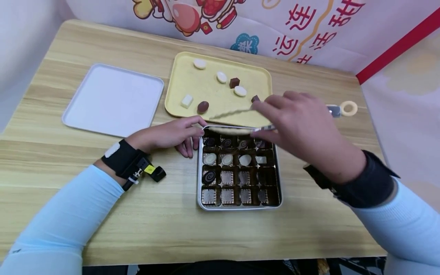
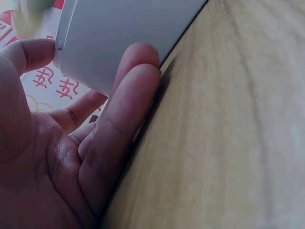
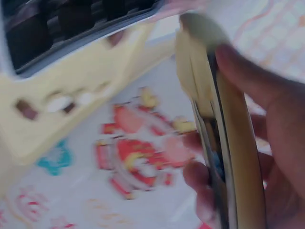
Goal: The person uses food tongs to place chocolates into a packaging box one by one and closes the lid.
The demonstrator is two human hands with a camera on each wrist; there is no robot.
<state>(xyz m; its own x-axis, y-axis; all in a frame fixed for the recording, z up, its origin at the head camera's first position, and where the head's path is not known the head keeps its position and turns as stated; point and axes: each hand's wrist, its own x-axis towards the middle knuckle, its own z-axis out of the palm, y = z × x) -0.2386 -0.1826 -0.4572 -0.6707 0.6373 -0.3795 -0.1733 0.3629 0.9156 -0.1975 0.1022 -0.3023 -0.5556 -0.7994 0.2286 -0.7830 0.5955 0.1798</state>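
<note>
My right hand point(image 1: 295, 126) grips tongs point(image 1: 230, 131) with pale tips, held over the far side of a metal tin point(image 1: 240, 208). In the right wrist view, fingers and thumb close round the tongs point(image 3: 248, 157); whether the blurred pale tips hold anything, I cannot tell. My left hand point(image 1: 172, 137) rests at the tin's far left corner. In the left wrist view, its thumb touches the rim and other fingers point(image 2: 124, 114) lie against the outer wall. Inside the tin's divided brown insert, dark chocolates fill the far row, white chocolates point(image 1: 227, 159) the second; a dark swirled chocolate point(image 1: 209, 177) sits third-row left.
Behind the tin lies a yellow tray point(image 1: 220, 107) with several white and brown chocolates spread on it. A white tray point(image 1: 113, 99) is at the left. Beyond the table's back edge hangs a printed cloth point(image 1: 261, 23).
</note>
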